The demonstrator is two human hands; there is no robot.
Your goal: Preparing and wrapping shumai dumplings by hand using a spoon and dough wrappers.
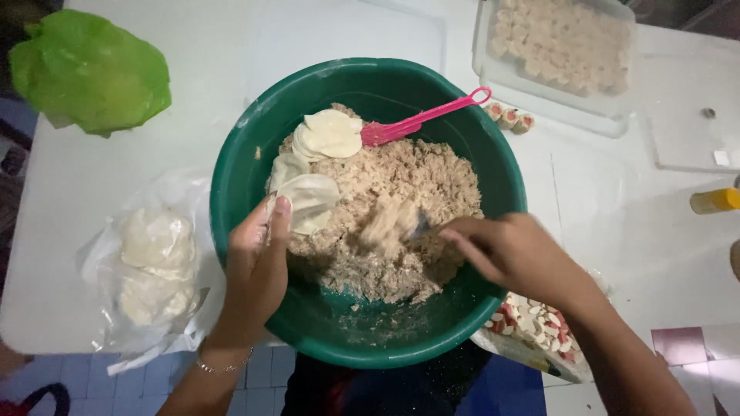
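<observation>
A big green bowl [239, 162] holds a mound of beige minced filling [416, 185]. My left hand [258, 262] rests over the bowl's near left rim and holds a round white dumpling wrapper [308, 199] open on its fingers. My right hand [516, 250] reaches in from the right, gripping a small utensil [420, 225] whose blurred tip carries a lump of filling [389, 223]. More white wrappers [331, 132] lie on the filling at the back. A pink spatula [428, 118] leans on the far rim.
A clear bag of wrapper stacks [154, 270] lies left of the bowl, a green plastic bag [89, 69] at far left. A clear tray of finished dumplings [559, 42] stands at back right, three loose dumplings [509, 118] beside it. Chopped red-white pieces [532, 323] and a yellow object [713, 200] are at right.
</observation>
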